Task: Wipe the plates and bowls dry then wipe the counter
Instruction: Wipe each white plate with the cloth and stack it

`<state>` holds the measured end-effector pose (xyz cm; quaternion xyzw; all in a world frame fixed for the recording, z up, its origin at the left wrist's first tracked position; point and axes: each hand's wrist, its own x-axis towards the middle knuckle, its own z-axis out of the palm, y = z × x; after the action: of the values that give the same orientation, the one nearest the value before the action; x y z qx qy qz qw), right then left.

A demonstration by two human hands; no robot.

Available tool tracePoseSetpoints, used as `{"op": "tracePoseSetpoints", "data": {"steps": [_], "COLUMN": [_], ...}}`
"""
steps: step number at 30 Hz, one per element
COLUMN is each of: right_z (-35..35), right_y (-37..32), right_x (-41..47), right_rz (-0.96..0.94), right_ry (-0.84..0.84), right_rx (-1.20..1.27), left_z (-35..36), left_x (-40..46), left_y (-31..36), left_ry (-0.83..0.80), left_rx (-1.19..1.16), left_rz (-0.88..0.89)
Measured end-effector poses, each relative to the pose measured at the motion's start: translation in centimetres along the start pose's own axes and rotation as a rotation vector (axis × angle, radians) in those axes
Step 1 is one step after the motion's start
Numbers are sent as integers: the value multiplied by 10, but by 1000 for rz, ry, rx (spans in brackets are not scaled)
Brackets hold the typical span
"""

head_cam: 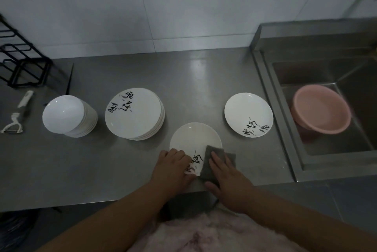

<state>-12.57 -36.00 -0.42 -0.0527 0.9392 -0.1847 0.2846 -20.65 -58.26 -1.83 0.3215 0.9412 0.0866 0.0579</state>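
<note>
Head view, plate in hand: you have a white plate at the near edge of the steel counter, between the stack and the single plate. It seems tilted up toward you, its far rim on the steel.
Left hand: your left hand grips the plate's near-left rim, fingers curled over the edge beside the black brush lettering.
Right hand: your right hand lies flat on a grey cloth, fingers straight, pressing it onto the plate's near-right part; the cloth's corner hangs past the rim.
Handling, plate: I judge it stiff, glazed and breakable, and slippery if wet. Keep hold at the rim, thumb and fingers on opposite faces, and don't let it slide off the counter's lip.
Handling, cloth: soft and limp; it will bunch, so a flat palm suits it.
Orientation: the plate is round, with no long axis; its lettering sits at the near side, facing you.
Waiting pieces: a plate stack and a stack of bowls sit left, well apart from your hands.
Single plate: one plate lies alone at right, near the sink.
Other things: a pink basin in the sink, a peeler and a black rack at far left.
Progress: I judge this an early stage, with the counter wipe not yet begun.
</note>
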Motion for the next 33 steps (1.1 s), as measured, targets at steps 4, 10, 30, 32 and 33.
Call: {"op": "tracePoseSetpoints", "data": {"steps": [4, 10, 30, 32, 33], "right_z": [-27, -6, -7, -31, -40], "right_y": [30, 4, 10, 9, 12], "right_x": [19, 22, 0, -1, 3], "right_rz": [-30, 86, -47, 95, 171], "right_ry": [63, 138, 380, 312, 303], "right_rx": [-39, 13, 313, 444, 472], "left_z": [-10, -8, -2, -6, -10], "left_x": [3, 5, -3, -4, -3], "left_y": [-15, -12, -6, -7, -6], "left_ry": [-114, -151, -43, -71, -98], "left_rx": [26, 88, -65, -108, -136], "left_rz": [-31, -19, -139, -188, -228]}}
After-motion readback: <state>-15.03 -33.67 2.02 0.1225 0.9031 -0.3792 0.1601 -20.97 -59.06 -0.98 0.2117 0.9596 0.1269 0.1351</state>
